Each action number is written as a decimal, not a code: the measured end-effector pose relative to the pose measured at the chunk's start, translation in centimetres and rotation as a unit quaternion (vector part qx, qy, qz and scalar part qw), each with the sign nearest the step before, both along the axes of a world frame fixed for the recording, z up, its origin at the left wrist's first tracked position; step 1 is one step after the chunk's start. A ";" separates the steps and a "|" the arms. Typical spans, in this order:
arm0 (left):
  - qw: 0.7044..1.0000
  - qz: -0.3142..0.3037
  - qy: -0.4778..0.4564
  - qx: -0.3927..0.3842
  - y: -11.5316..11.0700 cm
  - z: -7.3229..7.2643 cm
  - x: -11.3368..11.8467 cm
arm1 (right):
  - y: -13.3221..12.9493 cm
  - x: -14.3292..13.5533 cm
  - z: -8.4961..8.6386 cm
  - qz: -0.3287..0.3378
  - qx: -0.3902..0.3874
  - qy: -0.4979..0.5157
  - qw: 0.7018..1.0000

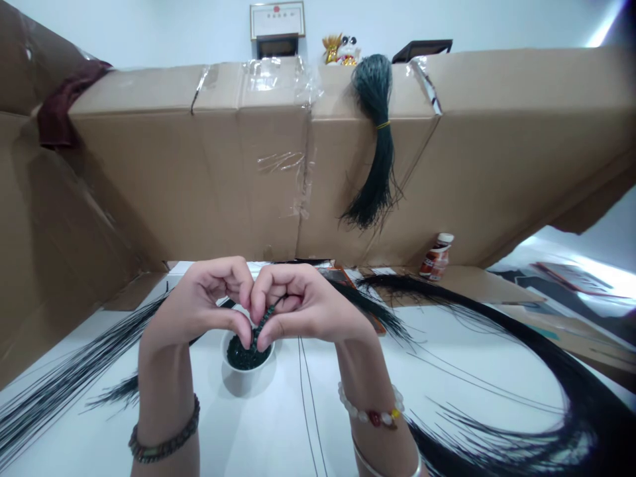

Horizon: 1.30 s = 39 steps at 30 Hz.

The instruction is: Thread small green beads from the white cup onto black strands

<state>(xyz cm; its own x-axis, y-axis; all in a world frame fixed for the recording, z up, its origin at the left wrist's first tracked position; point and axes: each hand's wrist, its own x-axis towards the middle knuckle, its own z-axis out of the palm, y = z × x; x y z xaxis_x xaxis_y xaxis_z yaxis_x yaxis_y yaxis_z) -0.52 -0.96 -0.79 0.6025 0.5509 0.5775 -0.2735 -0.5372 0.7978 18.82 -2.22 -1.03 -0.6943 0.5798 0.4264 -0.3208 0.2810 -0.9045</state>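
Note:
A short strand of dark green beads [265,320] slants between my hands, its lower end just over a small white bowl [248,371]. My right hand [303,305] has its fingers curled and holds the strand between thumb and fingers. Opposite it, my left hand [211,295] is bent in, with its thumb tip against the strand's lower end and its index finger close to the right one. Exact contact at the fingertips is partly hidden. Loose dark green beads [243,356] fill the bowl. Two thin dark threads [307,391] run down the white table from below my right hand.
Dark thread bundles lie at the left [84,358] and right [536,331] of the white table [268,437]. A cardboard wall [223,179] stands behind, with a tied green thread bundle [380,152] hanging over it. A bottle with a white cap [437,257] stands at its foot.

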 end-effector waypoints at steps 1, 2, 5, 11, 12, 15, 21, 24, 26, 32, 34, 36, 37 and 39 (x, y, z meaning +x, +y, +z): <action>1.000 0.005 -0.003 0.006 0.0 0.0 0.0 | 0.0 0.0 0.0 0.004 -0.001 0.002 1.000; 1.000 0.007 -0.004 0.011 0.1 0.0 0.1 | 0.0 -0.1 -0.1 0.009 -0.003 0.006 1.000; 1.000 -0.004 0.004 0.011 0.2 -0.1 0.1 | 0.2 -0.2 -0.2 0.017 -0.001 0.011 1.000; 0.999 0.027 0.024 0.016 0.2 0.0 0.0 | 0.5 -0.3 -0.2 0.025 0.005 0.019 0.999; 0.999 0.032 0.028 0.018 0.2 0.0 0.0 | 0.5 -0.3 -0.2 0.028 0.002 0.020 0.999; 0.998 0.039 0.046 0.024 0.0 0.2 0.1 | 0.5 -0.2 -0.3 0.028 -0.009 0.011 1.000; 0.996 0.063 0.066 0.020 0.2 0.3 0.4 | 0.4 -0.2 -0.2 0.035 -0.026 0.006 0.999; 0.996 0.068 0.055 0.010 0.4 0.2 0.7 | 0.4 -0.1 -0.1 0.023 -0.022 0.018 0.999; 0.996 0.069 0.046 0.012 0.5 0.3 1.0 | 0.3 0.1 0.0 0.018 -0.019 0.015 1.000; 0.996 0.061 0.071 -0.007 0.5 0.4 1.4 | -0.3 0.6 0.5 -0.033 -0.002 -0.042 0.999; 0.994 0.072 0.079 -0.005 0.6 0.4 1.3 | -0.6 0.6 0.7 -0.057 0.007 -0.071 0.996; 0.992 0.094 0.079 -0.001 0.8 0.3 1.2 | -0.8 0.6 0.9 -0.088 0.020 -0.087 0.992; 0.991 0.106 0.076 -0.001 1.1 0.3 1.1 | -0.8 0.7 1.0 -0.116 0.032 -0.092 0.988; 0.988 0.139 0.068 0.001 1.6 0.1 1.1 | -0.7 0.9 1.1 -0.193 0.062 -0.103 0.974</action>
